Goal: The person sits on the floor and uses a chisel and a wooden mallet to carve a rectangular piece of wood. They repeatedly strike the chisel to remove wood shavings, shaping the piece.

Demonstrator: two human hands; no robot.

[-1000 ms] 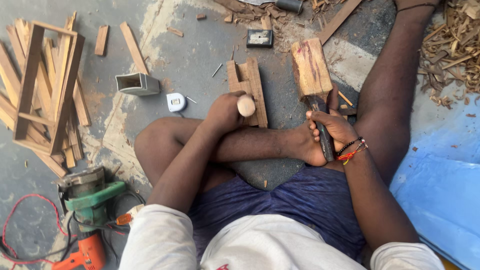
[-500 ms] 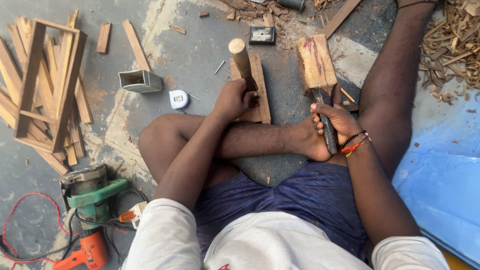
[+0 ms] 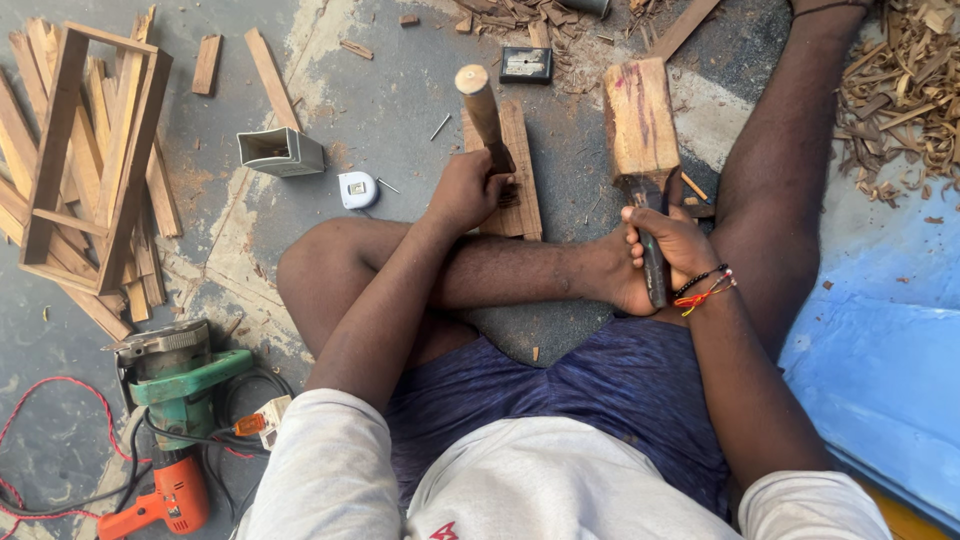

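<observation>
Left hand [image 3: 465,190] wrapped around wooden mallet handle [image 3: 482,108], over narrow plank [image 3: 520,175]. Right hand [image 3: 672,250], at three o'clock, fingers closed on chisel [image 3: 655,268] against reddish wood block [image 3: 640,120].

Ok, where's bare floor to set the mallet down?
Bare concrete lies between the metal box, tape measure and the plank under the left hand. Crowded: wood frame stack far left, shavings far right, power tools by the knee.

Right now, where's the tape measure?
The small white tape measure lies on the concrete floor, upper left of centre in the head view, between the grey metal box and the left hand.
</observation>
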